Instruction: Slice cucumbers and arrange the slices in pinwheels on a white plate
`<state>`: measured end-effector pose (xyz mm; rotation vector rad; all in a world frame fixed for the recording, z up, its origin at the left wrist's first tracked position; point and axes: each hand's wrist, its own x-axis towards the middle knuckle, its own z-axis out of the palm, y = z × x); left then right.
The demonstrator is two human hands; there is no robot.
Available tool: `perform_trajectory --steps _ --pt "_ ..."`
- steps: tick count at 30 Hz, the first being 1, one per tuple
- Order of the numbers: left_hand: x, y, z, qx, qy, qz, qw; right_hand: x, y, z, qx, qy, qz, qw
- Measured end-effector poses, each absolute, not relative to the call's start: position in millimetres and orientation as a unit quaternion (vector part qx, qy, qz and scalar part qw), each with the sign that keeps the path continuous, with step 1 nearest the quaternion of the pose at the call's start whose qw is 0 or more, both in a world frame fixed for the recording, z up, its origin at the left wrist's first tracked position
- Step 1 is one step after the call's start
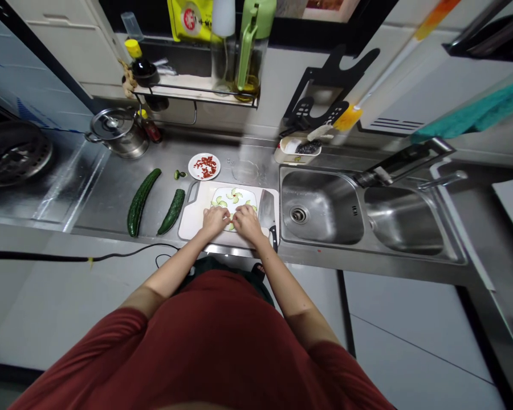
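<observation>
Over the near edge of a white plate (222,192) my left hand (215,222) and my right hand (247,222) come close together, fingertips bent down and pinched. Between them, pale green cucumber slices (231,225) show beside a small red bit; whatever the fingertips hold is too small to make out. More curved cucumber slices (235,196) form a pinwheel with a red centre at the plate's far side. Under the plate lies a light cutting board (192,219). A cleaver (267,206) rests on the board right of the plate, its black handle towards me.
Left of the board lie a whole cucumber (141,205) and a cut cucumber (171,212), with small green end pieces (178,175) behind. A small plate (192,172) holds chopped red pieces. A steel pot (130,145) stands back left; a double sink (325,233) is at right.
</observation>
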<state>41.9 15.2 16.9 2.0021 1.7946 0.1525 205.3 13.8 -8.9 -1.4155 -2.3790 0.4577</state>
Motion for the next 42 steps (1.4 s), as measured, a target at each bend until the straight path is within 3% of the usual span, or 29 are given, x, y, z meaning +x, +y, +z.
perform_trajectory --steps 20,42 --pt "27.7 70.1 38.2 0.633 0.727 0.182 0.195 217.9 14.3 1.9 -0.519 -0.808 0.174 0.216" --pt "-34.2 157.1 11.2 0.515 0.829 0.176 0.128 244.6 21.4 5.3 -0.563 -0.769 0.176 0.246"
